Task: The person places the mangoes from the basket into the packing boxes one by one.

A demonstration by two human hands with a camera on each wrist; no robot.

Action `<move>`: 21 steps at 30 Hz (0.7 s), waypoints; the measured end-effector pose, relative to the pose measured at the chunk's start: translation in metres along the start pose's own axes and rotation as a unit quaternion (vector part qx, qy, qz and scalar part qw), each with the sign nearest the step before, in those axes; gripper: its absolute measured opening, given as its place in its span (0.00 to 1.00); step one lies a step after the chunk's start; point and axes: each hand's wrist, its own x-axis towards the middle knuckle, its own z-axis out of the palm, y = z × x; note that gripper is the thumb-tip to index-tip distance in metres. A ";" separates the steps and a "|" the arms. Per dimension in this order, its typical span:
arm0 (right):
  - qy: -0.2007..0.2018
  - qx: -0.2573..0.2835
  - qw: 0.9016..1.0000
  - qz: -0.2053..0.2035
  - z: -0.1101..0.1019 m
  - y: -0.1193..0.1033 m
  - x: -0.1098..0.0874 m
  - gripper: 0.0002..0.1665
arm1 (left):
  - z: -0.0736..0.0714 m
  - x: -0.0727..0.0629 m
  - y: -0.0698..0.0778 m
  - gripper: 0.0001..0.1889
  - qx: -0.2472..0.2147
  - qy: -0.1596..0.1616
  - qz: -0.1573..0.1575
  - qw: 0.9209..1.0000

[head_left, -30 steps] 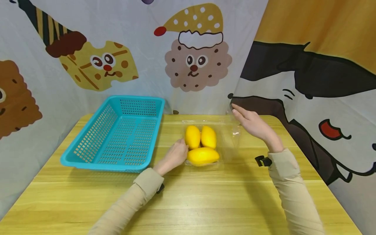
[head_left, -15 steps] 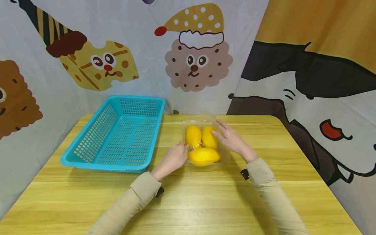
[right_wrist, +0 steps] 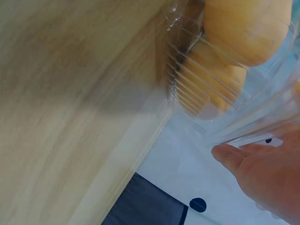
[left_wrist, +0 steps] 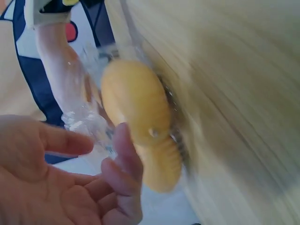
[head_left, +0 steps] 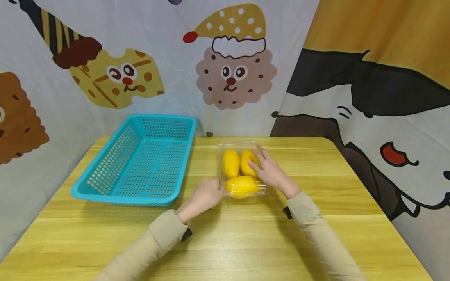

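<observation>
Three yellow mangoes lie in a clear plastic clamshell box point(head_left: 261, 190) on the table; the front mango point(head_left: 241, 188) lies crosswise, while the left mango point(head_left: 231, 164) and the right mango point(head_left: 248, 162) point away from me. The lid is down over them. My right hand point(head_left: 272, 171) rests on the lid's right side with fingers extended; the right wrist view shows the thumb point(right_wrist: 227, 154) at the lid's edge. At the box's left side is my left hand point(head_left: 205, 194). Its fingers point(left_wrist: 124, 150) are loosely bent, with a gap to the thumb and nothing between them.
A blue perforated plastic basket point(head_left: 179, 187) stands on the left of the wooden table point(head_left: 232, 242). A cloth point(head_left: 158, 23) with cartoon prints hangs behind the table. Wrist straps with dark camera mounts sit at both cuffs.
My right hand has swung the clear lid from the right over the mangoes and now lies on it. My left hand has shifted slightly left and toward me.
</observation>
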 end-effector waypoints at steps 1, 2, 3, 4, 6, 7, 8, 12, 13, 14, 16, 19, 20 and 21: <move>0.001 0.000 1.000 0.000 0.001 0.000 0.000 0.37 | 0.000 -0.003 0.001 0.17 0.001 -0.015 -0.005 1.000; 0.003 -0.001 1.000 0.000 0.001 0.000 0.000 0.37 | 0.000 -0.005 0.002 0.20 0.000 -0.028 -0.008 1.000; 0.003 0.000 1.000 -0.001 0.001 -0.001 0.000 0.37 | 0.001 -0.007 0.002 0.21 -0.009 -0.042 -0.014 0.999; 0.003 0.000 1.000 -0.001 0.002 -0.001 0.000 0.37 | 0.001 -0.008 0.002 0.21 -0.016 -0.056 -0.021 0.998; 0.005 0.002 1.000 -0.001 0.002 -0.002 0.000 0.37 | 0.003 -0.007 0.001 0.21 -0.030 -0.078 -0.033 0.996; 0.006 0.001 1.000 -0.001 0.003 -0.002 0.000 0.37 | 0.004 -0.007 0.001 0.20 -0.039 -0.083 -0.037 0.995; 0.006 0.001 1.000 -0.001 0.003 -0.002 0.000 0.37 | 0.004 -0.006 0.000 0.19 -0.048 -0.087 -0.041 0.994; 0.008 0.002 1.000 0.000 0.003 -0.001 0.001 0.37 | 0.008 -0.001 -0.002 0.17 -0.120 -0.092 -0.063 0.987; 0.008 0.001 1.000 -0.001 0.003 -0.001 0.001 0.37 | 0.009 0.001 -0.002 0.15 -0.145 -0.092 -0.071 0.983; 0.009 0.001 1.000 -0.002 0.003 -0.001 0.001 0.37 | 0.010 0.002 -0.003 0.14 -0.168 -0.092 -0.080 0.978; 0.010 0.001 1.000 -0.004 0.003 -0.001 0.001 0.37 | 0.012 0.004 -0.003 0.12 -0.210 -0.090 -0.096 0.969; 0.010 0.000 1.000 -0.004 0.004 -0.001 0.001 0.37 | 0.014 0.007 -0.005 0.12 -0.243 -0.094 -0.110 0.959; 0.010 0.000 1.000 -0.004 0.004 -0.001 0.001 0.37 | 0.014 0.008 -0.005 0.13 -0.246 -0.095 -0.111 0.958; 0.009 0.000 1.000 -0.003 0.004 -0.001 0.001 0.37 | 0.014 0.008 -0.005 0.14 -0.248 -0.097 -0.111 0.958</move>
